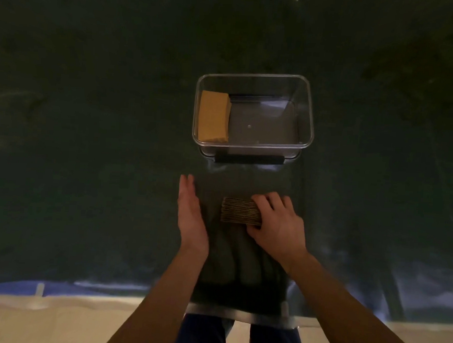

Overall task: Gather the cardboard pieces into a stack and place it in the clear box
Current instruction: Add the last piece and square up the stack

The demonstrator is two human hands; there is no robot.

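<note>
While the near worktop edge (240, 316) sits right above the person's knees, both forearms reach fwd over the dark cover. R hand (279, 223) has its grip closed on the cardboard stack (240, 210): fingers draped over the top & right end, thumb on the near face, pieces set on edge w/ corrugated edges up, probably so they can be squared & lifted as one block. L hand (190, 217) is flat & open, palm facing the stack, just beside it but not touching, holding nothing; reads as ready to press the free left end. Stack rests on the worktop, near centre, well short of the clear box (309, 118). Farther on, the box stands open-topped, black bar on its near side. A tan block (214, 116) already lies against its left wall, so the free room is centre & right. Path between stack & box looks bare, though the near rim must be cleared by lifting.
</note>
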